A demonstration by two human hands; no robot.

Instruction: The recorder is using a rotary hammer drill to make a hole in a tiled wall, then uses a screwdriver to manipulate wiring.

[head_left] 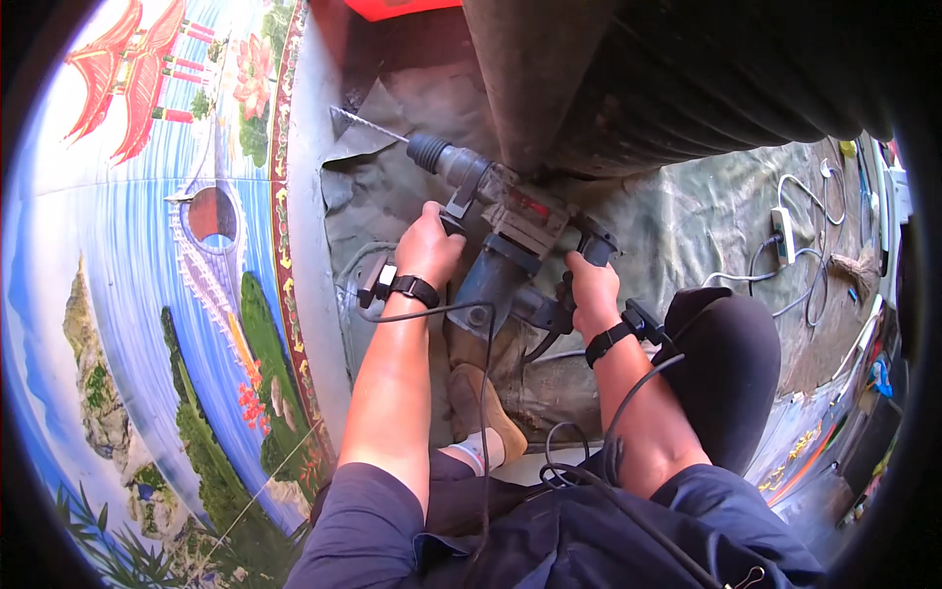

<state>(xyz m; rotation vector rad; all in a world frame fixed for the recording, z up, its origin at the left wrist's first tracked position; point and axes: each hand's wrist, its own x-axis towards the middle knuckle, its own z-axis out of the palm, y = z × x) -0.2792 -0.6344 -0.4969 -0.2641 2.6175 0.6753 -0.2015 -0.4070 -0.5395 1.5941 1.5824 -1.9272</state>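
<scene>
A large grey rotary hammer drill (pixel 526 218) lies across the space between my arms. Its long spiral bit (pixel 368 124) points up and left, with the tip by the base of the wall. My left hand (pixel 430 245) is closed round the side handle near the chuck. Behind it, my right hand (pixel 594 287) grips the rear handle; the fingers on its far side are partly hidden. The drill is tilted, and dust covers part of its housing. Each wrist carries a black strap with a small device, and dark cables run from these toward my body.
At left stands a wall (pixel 147 226) with a painted landscape. A grey-green sheet (pixel 677 221) covers the floor. A white power strip (pixel 782 236) with cords lies at right, near a brush-like bundle (pixel 856 268). A dark ribbed mass (pixel 706 88) hangs over the upper right. My shoe (pixel 491 412) is below the drill.
</scene>
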